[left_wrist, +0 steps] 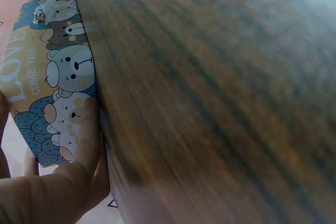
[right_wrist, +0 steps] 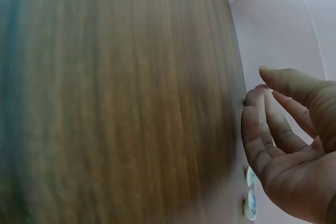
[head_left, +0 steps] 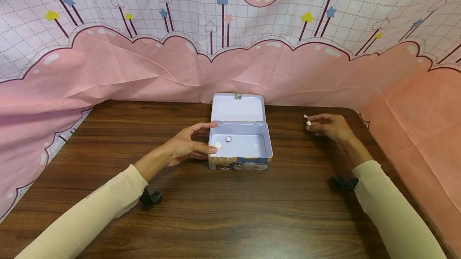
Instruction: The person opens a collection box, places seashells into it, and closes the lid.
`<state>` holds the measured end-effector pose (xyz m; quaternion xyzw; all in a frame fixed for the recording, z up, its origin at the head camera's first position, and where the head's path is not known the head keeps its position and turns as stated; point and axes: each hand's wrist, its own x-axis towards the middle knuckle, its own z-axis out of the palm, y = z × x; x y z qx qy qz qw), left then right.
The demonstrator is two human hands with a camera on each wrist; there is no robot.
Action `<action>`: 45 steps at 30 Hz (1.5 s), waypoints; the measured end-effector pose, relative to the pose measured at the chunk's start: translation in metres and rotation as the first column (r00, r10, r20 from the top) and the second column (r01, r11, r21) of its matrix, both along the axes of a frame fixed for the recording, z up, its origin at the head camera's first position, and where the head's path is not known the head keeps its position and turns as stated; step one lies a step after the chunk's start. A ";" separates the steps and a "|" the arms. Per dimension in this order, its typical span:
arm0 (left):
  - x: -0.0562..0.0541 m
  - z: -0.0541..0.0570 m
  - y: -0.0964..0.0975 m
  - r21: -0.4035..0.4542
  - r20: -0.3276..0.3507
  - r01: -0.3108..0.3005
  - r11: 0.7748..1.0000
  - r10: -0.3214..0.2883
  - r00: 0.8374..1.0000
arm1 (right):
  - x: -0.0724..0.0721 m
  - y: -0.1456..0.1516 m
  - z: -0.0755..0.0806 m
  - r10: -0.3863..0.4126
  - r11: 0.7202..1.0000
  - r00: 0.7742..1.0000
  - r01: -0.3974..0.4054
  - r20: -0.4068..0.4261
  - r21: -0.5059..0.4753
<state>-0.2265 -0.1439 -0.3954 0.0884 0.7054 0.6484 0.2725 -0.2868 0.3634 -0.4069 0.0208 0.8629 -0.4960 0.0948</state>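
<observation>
A small tin box [head_left: 240, 163] with cartoon bears on its front stands with its lid raised, in the head view's middle. Fingers and thumb of my left hand [head_left: 183, 145] grip its left side; the left wrist view shows a finger along the printed front [left_wrist: 73, 66]. Inside lie a white heart-like piece [head_left: 218, 145] by the thumb and a small round piece [head_left: 228, 139]. Off to the right, my right hand [head_left: 333, 127] appears to pinch a small white piece [head_left: 308, 123] between thumb and finger. Another white piece [head_left: 305, 116] lies just beyond those fingertips.
Dark wood-grain table [head_left: 237, 211] carries everything. A pink patterned cloth [head_left: 151, 67] hangs along the back and sides, close beyond the box lid [head_left: 237, 109]. Near the right hand, the right wrist view shows two small shiny-faced round pieces [right_wrist: 251, 204].
</observation>
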 end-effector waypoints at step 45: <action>-0.001 -0.004 -0.001 0.000 -0.009 0.009 1.000 -0.009 1.000 | 0.039 -0.096 0.034 0.129 0.991 0.966 -0.133 -0.225 -0.005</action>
